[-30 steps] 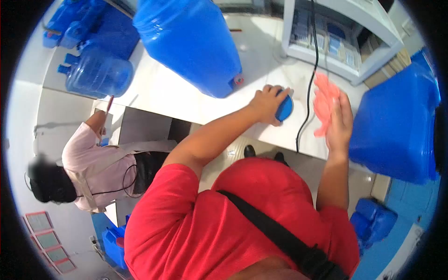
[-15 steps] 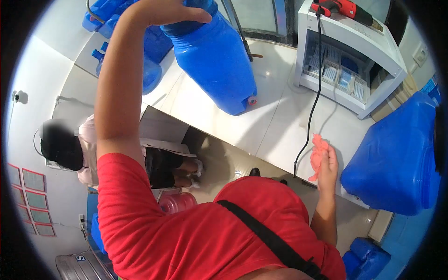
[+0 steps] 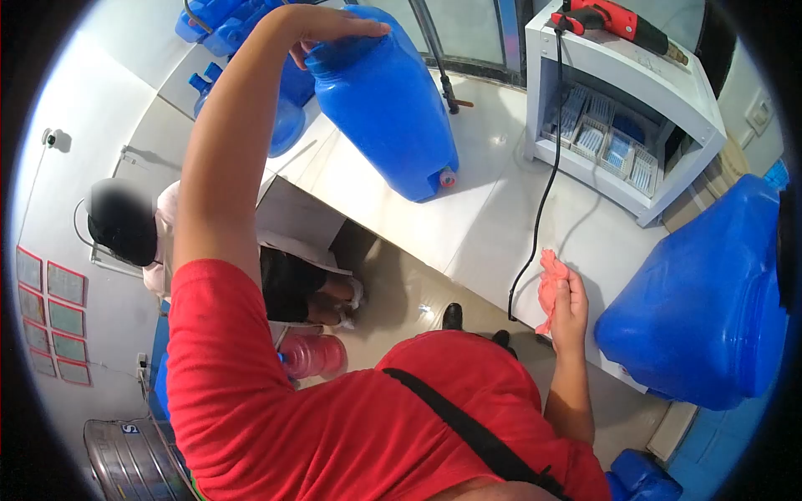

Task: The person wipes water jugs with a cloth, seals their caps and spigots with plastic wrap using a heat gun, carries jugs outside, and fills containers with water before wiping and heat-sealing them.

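Note:
A tall blue container (image 3: 388,113) stands on the white counter (image 3: 476,225), a small spout low on its near side. My left hand (image 3: 338,29) is at its top, fingers curled over the blue cap or rim there; what lies under the palm is hidden. Over the counter's front edge, my right hand (image 3: 570,305) pinches a crumpled pink-orange piece of plastic (image 3: 548,288). The end of a black cord (image 3: 543,200) hangs beside that piece.
A red heat gun (image 3: 618,21) lies on a white cabinet (image 3: 622,125). Another blue container (image 3: 697,292) stands at the right. A person (image 3: 167,234) is at the left, near a pink bottle (image 3: 313,355) on the floor. Blue bottles stand at the back left.
My left hand has moved from the counter, where it was on a round blue cap, up to the container's top. My right hand still holds the pink-orange piece. The view has shifted.

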{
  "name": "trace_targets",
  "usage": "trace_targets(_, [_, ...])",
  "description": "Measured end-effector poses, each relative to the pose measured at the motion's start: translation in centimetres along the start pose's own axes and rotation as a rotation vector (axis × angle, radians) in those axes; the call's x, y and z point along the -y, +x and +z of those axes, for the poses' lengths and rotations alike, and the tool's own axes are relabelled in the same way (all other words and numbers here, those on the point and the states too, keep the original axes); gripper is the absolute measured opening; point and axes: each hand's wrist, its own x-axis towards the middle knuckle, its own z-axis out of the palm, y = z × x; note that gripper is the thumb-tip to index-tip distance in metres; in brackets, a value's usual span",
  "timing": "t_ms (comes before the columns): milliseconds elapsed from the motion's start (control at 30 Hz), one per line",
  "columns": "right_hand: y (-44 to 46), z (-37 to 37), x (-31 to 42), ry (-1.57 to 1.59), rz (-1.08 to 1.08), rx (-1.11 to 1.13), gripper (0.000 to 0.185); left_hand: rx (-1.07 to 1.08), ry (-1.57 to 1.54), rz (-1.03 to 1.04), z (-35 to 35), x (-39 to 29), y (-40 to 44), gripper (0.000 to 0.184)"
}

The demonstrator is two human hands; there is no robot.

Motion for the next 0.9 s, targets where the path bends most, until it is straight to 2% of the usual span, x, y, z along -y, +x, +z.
trace_targets(33, [-0.2,-0.2,0.0,0.013,0.006,-0.004,0.034,0.001,0.005,-0.003,-0.1,-0.3,0.4,0.11])
trace_targets(100, [-0.6,-0.8,-0.1,0.029,0.015,-0.01,0.034,0.059,-0.044,-0.174,-0.3,-0.8,0.7,0.113])
trace_targets(233, [-1.6,-1.2,-0.1,0.031,-0.029,-0.016,0.034,0.03,-0.012,-0.123,-0.4,-1.6,-0.2,0.109])
trace_targets(300, [-2.2,-1.1,0.1,0.038,-0.045,-0.036,0.035,0.077,0.13,0.121,-1.0,-1.6,-0.8,0.093])
trace_targets(333, [-2.7,-1.2,0.2,0.071,-0.016,-0.069,0.037,0.077,0.132,0.137,-1.2,-1.0,-0.3,0.093])
trace_targets(400, [-4.2,-0.8,1.0,0.099,0.019,-0.141,0.04,0.163,-0.001,0.481,-1.0,0.6,1.3,0.081])
trace_targets(467, [-5.1,0.0,2.6,0.061,0.031,-0.199,0.053,0.317,-0.174,0.572,-1.2,2.0,2.4,0.079])
trace_targets(500, [-5.5,0.0,3.1,0.039,0.03,-0.25,0.057,0.259,-0.189,0.641,-1.0,2.5,2.6,0.076])
trace_targets(533, [-6.0,0.0,2.9,0.049,-0.046,-0.192,0.067,0.228,-0.203,0.704,-1.1,2.2,1.1,0.076])
trace_targets(567, [-6.3,-0.1,2.3,0.077,-0.128,-0.154,0.074,0.337,-0.291,0.713,-1.7,2.4,1.9,0.078])
trace_targets(600, [-6.6,-0.3,1.8,0.107,-0.209,-0.112,0.082,0.257,-0.308,0.758,-1.7,2.4,2.4,0.079])
trace_targets(633, [-7.6,-0.1,2.6,0.119,-0.244,-0.127,0.079,-0.043,-0.051,0.797,-1.2,2.7,4.3,0.081])
trace_targets(667, [-8.6,0.0,3.5,0.13,-0.28,-0.142,0.076,-0.415,0.136,0.971,-0.5,1.8,3.5,0.085])
trace_targets(700, [-9.6,0.1,4.3,0.14,-0.316,-0.157,0.074,-0.582,0.005,1.04,0.7,-0.8,0.5,0.084])
trace_targets(733, [-10.9,0.6,5.7,-0.004,-0.188,-0.259,0.062,-0.608,-0.185,1.107,2.1,-2.4,-1.1,0.083])
trace_targets(767, [-11.8,0.9,6.5,-0.135,-0.053,-0.354,0.05,-0.496,-0.405,1.123,3.7,-3.9,-4.2,0.084])
trace_targets(833, [-13.5,0.9,7.5,-0.212,-0.145,-0.494,0.03,-0.253,-0.628,1.34,7.7,-6.5,-8.3,0.083])
trace_targets(867, [-15.0,0.7,9.3,-0.339,-0.016,-0.531,0.028,-0.178,-0.628,1.433,9.6,-7.4,-10.1,0.08])
trace_targets(900, [-15.8,0.7,9.1,-0.379,-0.083,-0.586,0.025,-0.105,-0.6,1.512,11.1,-8.6,-11.9,0.076])
